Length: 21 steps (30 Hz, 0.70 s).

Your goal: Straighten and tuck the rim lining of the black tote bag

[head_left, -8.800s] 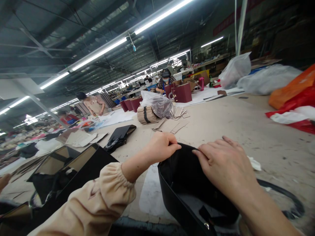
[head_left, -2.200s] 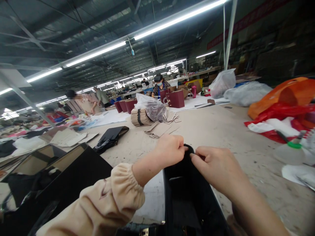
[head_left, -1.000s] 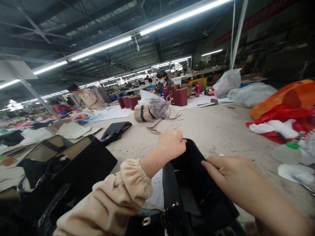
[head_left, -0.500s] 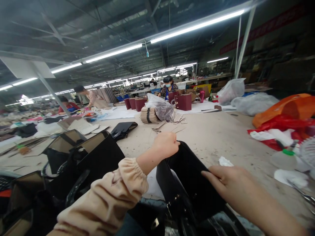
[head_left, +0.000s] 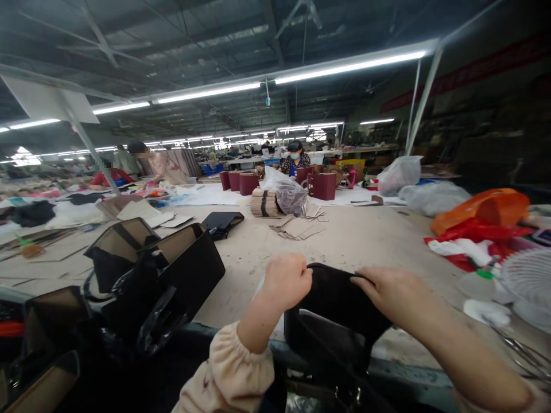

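A black handbag (head_left: 331, 332) hangs at the table's near edge, held by its upper rim in both hands. My left hand (head_left: 287, 281) is closed on the rim's left corner, its fingers curled tight. On the right, my right hand (head_left: 387, 292) pinches the same rim between thumb and fingers. The bag's dark inside faces me, and metal fittings show low on it. Its lower part is out of view or lost in shadow. Several other black bags (head_left: 193, 269), with brown boards inside, stand to the left of my left arm.
A flat black piece (head_left: 221, 222) and a bundle of brown boards (head_left: 264, 203) lie farther back on the table (head_left: 357, 235). Maroon bags (head_left: 322, 186) stand near a co-worker (head_left: 296, 158). At right are orange and red plastic bags (head_left: 482, 209), a white fan (head_left: 527, 281) and scissors (head_left: 523, 350).
The bag's rim has tilted, and its inside is turned more toward me. My right hand has come higher and slightly nearer my left. The head view has shifted a little.
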Each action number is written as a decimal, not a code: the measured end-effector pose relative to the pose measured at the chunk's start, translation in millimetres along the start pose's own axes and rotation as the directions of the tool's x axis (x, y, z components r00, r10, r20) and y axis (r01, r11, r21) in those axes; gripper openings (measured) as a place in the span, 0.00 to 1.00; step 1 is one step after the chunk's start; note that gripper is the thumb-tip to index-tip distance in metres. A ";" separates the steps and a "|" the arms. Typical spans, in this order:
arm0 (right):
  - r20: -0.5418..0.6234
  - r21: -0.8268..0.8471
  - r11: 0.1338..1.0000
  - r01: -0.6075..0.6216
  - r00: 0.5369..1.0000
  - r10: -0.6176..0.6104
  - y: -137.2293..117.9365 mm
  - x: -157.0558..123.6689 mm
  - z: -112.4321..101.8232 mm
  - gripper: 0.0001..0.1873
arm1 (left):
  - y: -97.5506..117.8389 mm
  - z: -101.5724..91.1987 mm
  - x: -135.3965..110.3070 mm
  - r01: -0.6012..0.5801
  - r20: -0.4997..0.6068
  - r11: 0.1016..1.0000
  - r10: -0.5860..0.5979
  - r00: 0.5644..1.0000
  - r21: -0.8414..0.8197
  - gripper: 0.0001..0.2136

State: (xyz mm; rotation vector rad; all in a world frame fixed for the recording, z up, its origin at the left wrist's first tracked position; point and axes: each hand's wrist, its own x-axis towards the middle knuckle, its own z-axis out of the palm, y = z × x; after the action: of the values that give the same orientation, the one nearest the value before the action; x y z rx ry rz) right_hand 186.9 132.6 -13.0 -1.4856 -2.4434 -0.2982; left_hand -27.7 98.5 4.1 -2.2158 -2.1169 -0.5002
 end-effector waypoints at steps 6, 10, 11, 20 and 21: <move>-0.179 0.096 0.993 0.064 0.983 -0.046 -25.7 8.1 20.8 0.15 | 3.9 3.7 5.5 -0.066 0.022 0.997 0.067 0.998 -0.029 0.11; -0.209 0.171 0.981 0.095 0.976 -0.058 -31.1 15.1 27.5 0.12 | -4.6 10.7 7.7 -0.119 0.008 0.989 0.120 0.993 -0.084 0.10; -0.220 0.192 0.975 0.110 0.973 -0.066 -31.9 15.9 29.0 0.12 | -6.4 11.7 7.3 -0.127 0.003 0.986 0.128 0.992 -0.104 0.10; -0.236 0.294 0.950 0.106 0.971 -0.036 -36.3 20.5 38.1 0.11 | -8.0 9.8 7.4 -0.094 0.014 0.981 0.098 0.995 -0.168 0.11; -0.237 0.295 0.951 0.098 0.971 -0.026 -36.5 21.3 38.0 0.11 | -7.9 10.0 8.0 -0.086 0.017 0.983 0.089 0.996 -0.161 0.11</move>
State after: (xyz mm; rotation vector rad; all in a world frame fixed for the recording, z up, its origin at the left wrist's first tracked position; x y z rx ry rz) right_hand 140.5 145.6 -43.2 -1.1747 -2.2328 -0.0920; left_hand -33.2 109.2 -4.9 -2.3983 -2.0466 -0.6631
